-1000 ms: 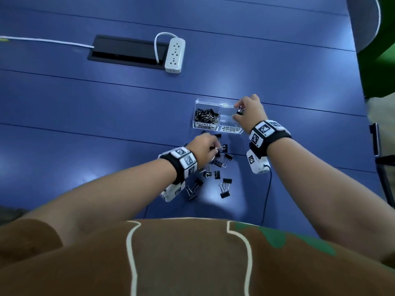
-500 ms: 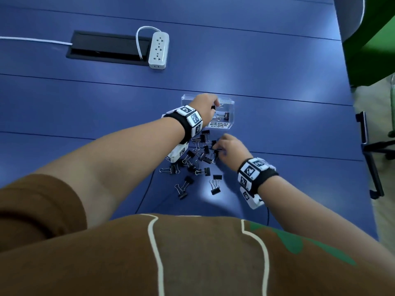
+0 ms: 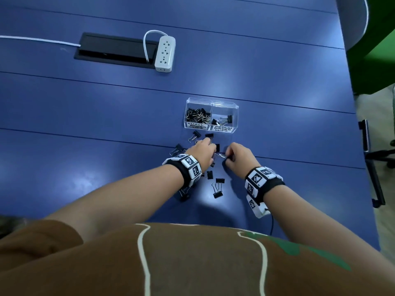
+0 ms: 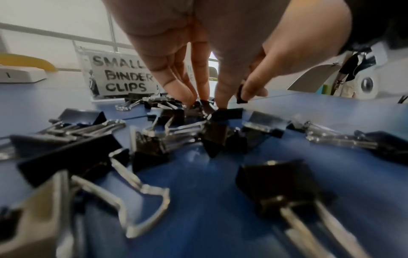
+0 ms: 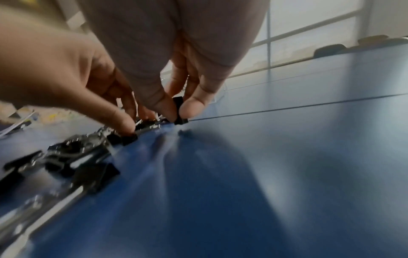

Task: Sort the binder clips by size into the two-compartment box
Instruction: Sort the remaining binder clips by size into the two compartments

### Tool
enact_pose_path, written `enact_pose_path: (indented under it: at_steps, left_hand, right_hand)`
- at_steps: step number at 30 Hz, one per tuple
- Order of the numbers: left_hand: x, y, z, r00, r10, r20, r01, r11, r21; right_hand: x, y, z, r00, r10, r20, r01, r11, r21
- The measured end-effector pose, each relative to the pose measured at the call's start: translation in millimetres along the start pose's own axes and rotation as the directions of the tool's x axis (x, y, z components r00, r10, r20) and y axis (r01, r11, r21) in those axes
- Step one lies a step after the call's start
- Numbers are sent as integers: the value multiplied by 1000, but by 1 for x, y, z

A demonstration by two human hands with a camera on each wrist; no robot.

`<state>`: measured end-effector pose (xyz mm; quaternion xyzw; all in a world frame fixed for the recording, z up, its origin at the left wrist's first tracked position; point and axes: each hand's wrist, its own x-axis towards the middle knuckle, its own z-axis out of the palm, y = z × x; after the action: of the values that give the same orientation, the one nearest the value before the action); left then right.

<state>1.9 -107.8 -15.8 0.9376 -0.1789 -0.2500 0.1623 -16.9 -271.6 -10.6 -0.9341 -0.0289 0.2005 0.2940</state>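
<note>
Clips [image 3: 217, 186] lie scattered on the blue tabletop [image 3: 106, 116] at the centre of the head view, just below the clear box [image 3: 235, 107]. Its left compartment, labelled small, holds a heap of clips; the right one, labelled medium, holds only a few. My left hand [image 3: 203, 153] reaches down into the pile, fingertips [image 4: 223, 103] touching a black clip [image 4: 229, 113], though I cannot tell whether it grips one. My right hand [image 3: 239, 155], just beside it, pinches a small black clip [image 5: 180, 111] between thumb and finger. Upper left sits a white power strip [image 3: 165, 54]
</note>
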Motion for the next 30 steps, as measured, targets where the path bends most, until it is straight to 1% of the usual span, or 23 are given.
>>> enact_pose_path:
  at_steps: [3,6,8,10,12,14,17,19,21,23,25,27,30]
  left_hand:
    - [1,0,3,1000,9,-23,-8,1000,8]
    - [1,-3,-1,1000,-5,-30,5,1000,10]
    - [0,-8,-3,998,-19,-53,18,999,-36]
    - [-1,-14,-4,997,-36,-69,27,992,-123]
    - [-4,-18,-3,996,-56,-75,42,983,-177]
    - [-6,-21,-1,993,-80,-81,65,982,-179]
    - [-9,-25,2,989,-112,-100,93,979,-182]
    - [-11,-25,1,985,-125,-117,100,974,-205]
    - [-12,-26,-1,985,-128,-115,101,971,-217]
    - [-12,-27,-2,990,-105,-98,83,976,-200]
    - [-13,-28,-2,993,-78,-86,63,984,-169]
    - [-13,-29,-2,993,-68,-94,55,990,-133]
    - [-15,-30,-6,991,-55,-125,40,991,-124]
  right_hand:
    - [9,-6,-5,1000,-1,3,0,999,52]
    - [22,-15,-5,998,-37,46,38,999,-25]
    - [29,-20,-4,995,-38,95,47,995,-87]
    - [35,-22,-2,987,-11,158,36,987,-154]
    - [36,-21,1,984,11,175,21,984,-179]
    - [33,-18,4,992,16,127,2,990,-142]
    - [27,-14,7,999,-7,42,10,997,-75]
    - [25,-15,5,1000,-7,21,9,998,-57]
    - [23,-18,-1,1000,21,6,-21,1000,0]
    - [25,-24,-12,996,44,-73,-37,994,98]
    - [34,-32,-29,980,38,-193,-9,988,152]
    - [49,-38,-47,962,21,-273,21,989,148]
    - [66,-42,-63,962,8,-271,2,999,38]
